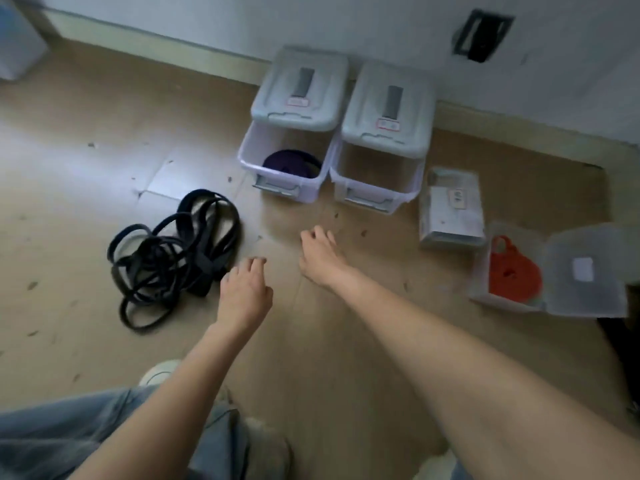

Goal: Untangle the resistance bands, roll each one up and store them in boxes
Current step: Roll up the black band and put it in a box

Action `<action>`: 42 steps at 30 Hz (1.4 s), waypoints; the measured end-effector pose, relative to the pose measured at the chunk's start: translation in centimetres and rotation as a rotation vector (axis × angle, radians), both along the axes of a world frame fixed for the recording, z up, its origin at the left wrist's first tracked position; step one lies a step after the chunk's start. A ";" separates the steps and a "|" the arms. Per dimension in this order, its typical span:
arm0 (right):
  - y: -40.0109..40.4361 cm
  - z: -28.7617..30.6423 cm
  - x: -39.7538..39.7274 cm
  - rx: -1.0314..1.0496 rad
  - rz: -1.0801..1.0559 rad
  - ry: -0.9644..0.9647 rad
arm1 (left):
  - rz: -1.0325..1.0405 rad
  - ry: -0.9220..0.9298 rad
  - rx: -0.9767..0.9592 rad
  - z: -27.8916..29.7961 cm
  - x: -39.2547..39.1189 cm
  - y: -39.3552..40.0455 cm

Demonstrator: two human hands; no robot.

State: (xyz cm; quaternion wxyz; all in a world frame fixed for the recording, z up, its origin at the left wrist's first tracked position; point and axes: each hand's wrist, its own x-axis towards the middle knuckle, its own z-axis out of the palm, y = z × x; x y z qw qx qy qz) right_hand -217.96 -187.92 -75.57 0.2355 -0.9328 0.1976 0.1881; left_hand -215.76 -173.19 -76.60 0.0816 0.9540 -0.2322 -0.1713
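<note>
Nearest the camera, jeans-clad knees (104, 427) and a pale shoe (159, 372) sit at the bottom edge, with both bare forearms reaching out over the wood-look floor (69, 202). The left hand (244, 292) hovers just beside the tangled black resistance bands (173, 258), its fingers loosely curled and holding nothing. The right hand (320, 254) is further forward, fingers also curled and empty — whether its fingertips touch the floor I cannot tell.

Off to the right, a small clear box (509, 299) with its lid swung open holds a rolled orange band (514, 275). Behind it lies a closed small box (450, 209).

Farthest, against the skirting, two larger clear bins stand side by side with lids tipped back: the left bin (249, 164) holds a rolled purple band (291, 164), while the right bin (412, 181) looks empty.

By my reading, two bands are stored and the black tangle — the bulk of the work — remains to be separated, rolled and boxed.
</note>
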 end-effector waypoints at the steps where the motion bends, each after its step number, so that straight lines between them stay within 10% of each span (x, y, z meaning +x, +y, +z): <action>1: 1.8 -0.6 1.3 0.039 0.040 0.001 | 0.033 -0.035 0.066 -0.8 1.1 2.1; 6: 8.1 -3.8 5.8 0.280 0.222 0.035 | 0.238 0.066 0.234 -4.8 5.6 6.6; 10: 8.7 -6.0 6.4 0.463 0.179 0.094 | 0.244 0.038 -0.037 -5.3 7.5 6.8; 18: 0.5 -2.2 0.8 0.361 0.294 0.010 | 0.109 0.878 -0.550 0.6 4.2 2.4; 25: -8.6 7.7 -8.0 0.444 0.197 0.394 | -0.080 1.210 -0.612 6.2 -3.4 -5.1; 28: -9.7 11.2 -11.3 0.428 0.112 0.339 | -0.176 1.138 -0.554 8.9 -4.3 -6.8; 36: -8.7 17.6 -16.7 0.017 -0.055 0.007 | -0.492 0.216 -0.105 14.7 -4.2 -7.0; 42: -8.3 25.0 -18.1 0.214 -0.079 -0.247 | -0.372 0.712 -0.534 24.2 -4.2 -5.8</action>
